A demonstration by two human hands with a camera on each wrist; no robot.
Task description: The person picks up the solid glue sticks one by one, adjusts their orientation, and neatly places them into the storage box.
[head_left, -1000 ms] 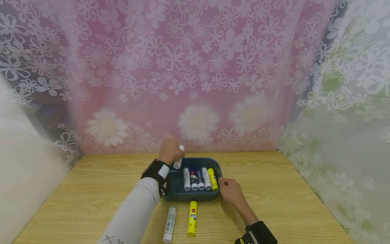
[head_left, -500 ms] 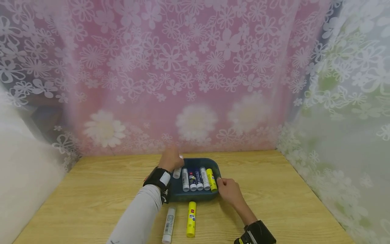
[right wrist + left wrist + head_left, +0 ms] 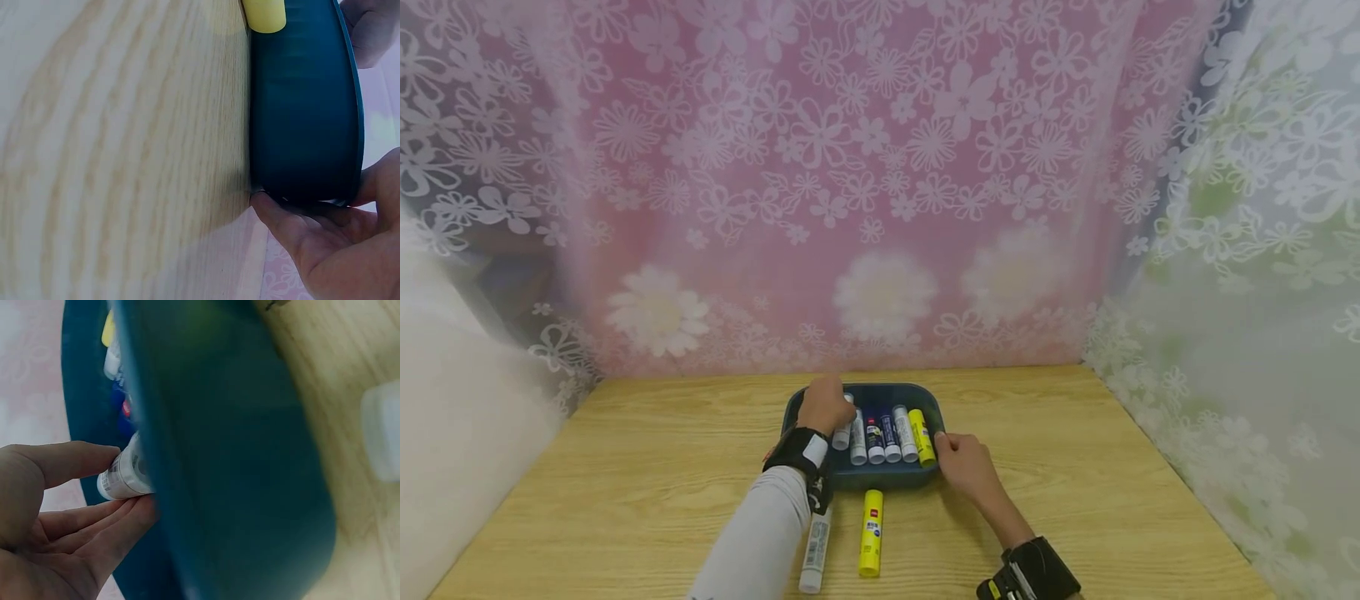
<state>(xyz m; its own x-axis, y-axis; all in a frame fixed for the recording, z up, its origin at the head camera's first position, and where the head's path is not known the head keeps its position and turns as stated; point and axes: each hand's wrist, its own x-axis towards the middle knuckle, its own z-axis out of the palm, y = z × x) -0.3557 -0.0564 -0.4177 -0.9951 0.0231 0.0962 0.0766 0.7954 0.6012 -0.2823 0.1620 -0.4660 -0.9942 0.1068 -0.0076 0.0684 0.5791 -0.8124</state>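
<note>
Because the white glue stick (image 3: 841, 435) sits at the left end of the row, just inside the left part of the tray (image 3: 880, 479), it is probably best lowered parallel to its neighbour, with the fingertips released only once it lies steady. Its long axis runs between the tray's far and near edges, far end leaning slightly right, near end aimed at the near edge; whether it touches the floor I cannot tell. The left hand (image 3: 826, 406) pinches it between thumb and fingers, reaching over the tray's left side. To its right lie a second white stick (image 3: 858, 440), a red-capped stick (image 3: 875, 442), a blue stick (image 3: 891, 440), another white stick (image 3: 906, 437) and a yellow stick (image 3: 922, 438), pointing much the same way. The right hand (image 3: 967, 469) grips the tray's right edge; holding firm there should prevent sliding. Beyond the near edge, a long yellow stick (image 3: 871, 533) and a loose white stick (image 3: 816, 550) lie on the table (image 3: 1097, 500).
</note>
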